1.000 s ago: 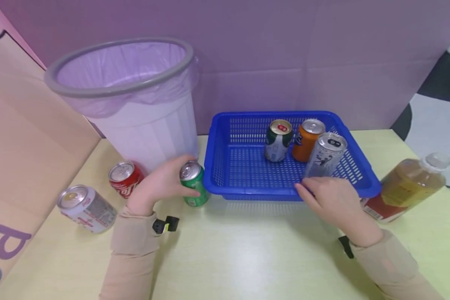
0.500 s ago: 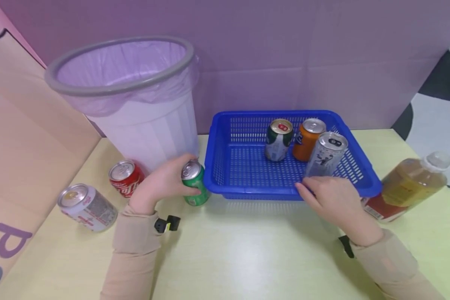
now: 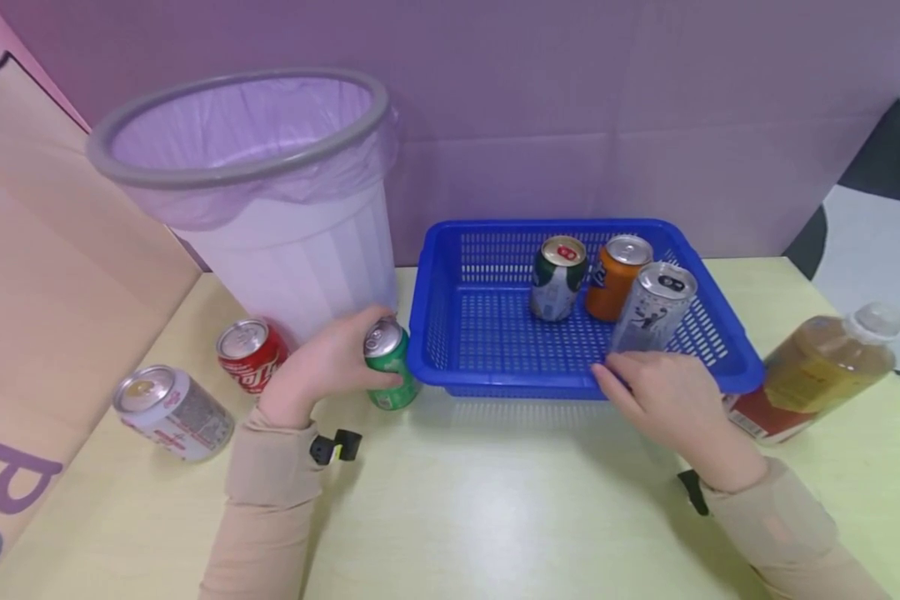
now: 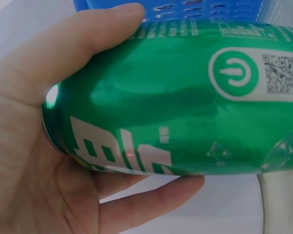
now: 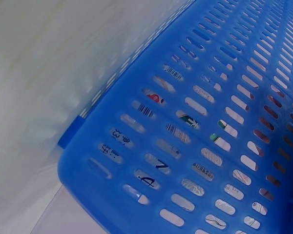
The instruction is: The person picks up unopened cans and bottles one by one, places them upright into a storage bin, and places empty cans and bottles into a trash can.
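Note:
A green soda can [image 3: 392, 375] stands on the table just left of the blue basket [image 3: 525, 382]. My left hand [image 3: 322, 362] grips it near the top. In the left wrist view the thumb [image 4: 102, 29] lies along one side of the can and the fingers [image 4: 156, 200] along the other. At the basket's front rim, my right hand [image 3: 663, 400] holds the edge, its fingers partly hidden by the hand itself. Right behind those fingers a tall silver can [image 3: 648, 312] stands in the basket, beside an orange can [image 3: 611, 287] and a dark green and silver can [image 3: 557, 287].
Left of my left hand stand a red cola can [image 3: 251, 358] and a white can [image 3: 176, 417]. Behind them rises a white bin [image 3: 307, 250] with a grey rim and a plastic liner. A bottle of amber liquid [image 3: 813, 375] stands right of the basket.

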A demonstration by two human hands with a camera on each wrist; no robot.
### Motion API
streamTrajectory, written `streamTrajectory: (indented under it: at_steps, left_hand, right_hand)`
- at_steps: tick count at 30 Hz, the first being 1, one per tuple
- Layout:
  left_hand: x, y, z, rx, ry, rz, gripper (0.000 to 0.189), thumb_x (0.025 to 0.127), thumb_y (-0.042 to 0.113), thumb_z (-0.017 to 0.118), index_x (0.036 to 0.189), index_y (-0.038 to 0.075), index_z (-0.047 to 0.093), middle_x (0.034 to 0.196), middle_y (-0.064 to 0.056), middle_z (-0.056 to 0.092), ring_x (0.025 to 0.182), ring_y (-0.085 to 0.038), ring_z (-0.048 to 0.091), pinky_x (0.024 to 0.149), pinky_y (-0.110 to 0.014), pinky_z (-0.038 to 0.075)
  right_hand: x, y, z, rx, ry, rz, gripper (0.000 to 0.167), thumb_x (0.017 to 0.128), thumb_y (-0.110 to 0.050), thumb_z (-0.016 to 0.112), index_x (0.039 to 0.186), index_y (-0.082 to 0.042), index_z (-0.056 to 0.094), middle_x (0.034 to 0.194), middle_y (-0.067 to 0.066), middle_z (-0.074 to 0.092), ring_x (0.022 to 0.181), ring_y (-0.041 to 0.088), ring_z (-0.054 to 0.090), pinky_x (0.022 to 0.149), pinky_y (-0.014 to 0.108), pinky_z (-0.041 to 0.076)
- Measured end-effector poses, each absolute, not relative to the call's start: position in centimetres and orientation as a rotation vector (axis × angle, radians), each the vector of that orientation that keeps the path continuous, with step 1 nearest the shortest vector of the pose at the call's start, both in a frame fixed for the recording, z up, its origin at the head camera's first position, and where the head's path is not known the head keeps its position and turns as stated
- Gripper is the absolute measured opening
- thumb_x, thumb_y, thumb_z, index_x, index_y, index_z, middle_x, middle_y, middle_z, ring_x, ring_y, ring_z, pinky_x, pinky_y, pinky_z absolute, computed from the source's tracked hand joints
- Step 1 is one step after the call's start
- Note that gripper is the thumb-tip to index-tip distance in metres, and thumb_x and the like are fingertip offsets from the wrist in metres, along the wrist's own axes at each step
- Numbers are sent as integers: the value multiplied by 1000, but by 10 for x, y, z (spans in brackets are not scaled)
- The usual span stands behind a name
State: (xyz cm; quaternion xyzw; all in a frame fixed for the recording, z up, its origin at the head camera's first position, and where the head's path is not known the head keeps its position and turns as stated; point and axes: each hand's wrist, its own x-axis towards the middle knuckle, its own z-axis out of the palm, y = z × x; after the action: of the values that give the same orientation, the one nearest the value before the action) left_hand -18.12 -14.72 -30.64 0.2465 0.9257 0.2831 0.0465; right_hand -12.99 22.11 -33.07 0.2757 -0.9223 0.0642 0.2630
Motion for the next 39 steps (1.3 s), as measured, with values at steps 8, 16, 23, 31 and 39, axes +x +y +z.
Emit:
streamTrajectory:
  at_steps: [8,16,23,31,39]
  left_hand:
    - [-180,-148,-306,749,2833,861,66,67,21,83,123,5,49,102,-8,65,91,-23,63,80,-40,52]
    - [-180,-148,-305,761,2824,853,64,66,21,83,120,8,51,100,-6,66,90,-21,63,80,-39,52]
    - [-180,-149,-304,811,2844,824,60,64,21,84,114,9,53,95,-3,66,86,-19,62,79,-39,51]
    - [-177,-152,-300,824,2850,842,64,64,21,85,118,7,53,97,-4,66,89,-20,62,83,-40,50]
    - [-172,-152,-292,833,2858,859,59,64,22,85,113,9,55,95,-1,66,86,-18,62,81,-38,51]
  right_hand:
    - [-130,221,-331,748,-2490,167,40,93,-31,52,57,-20,40,49,-10,33,44,5,30,43,22,22]
    - [-129,221,-331,738,-2498,173,42,96,-35,46,57,-20,40,50,-10,33,44,5,29,44,22,21]
    - [-129,221,-332,730,-2504,175,42,95,-34,48,57,-20,40,49,-10,33,44,4,28,44,21,21]
    - [-129,220,-331,723,-2515,176,40,94,-34,50,57,-20,41,50,-11,33,45,4,29,44,21,21]
    - [-129,220,-331,732,-2496,172,41,95,-35,48,57,-20,41,50,-10,34,45,4,30,44,22,22]
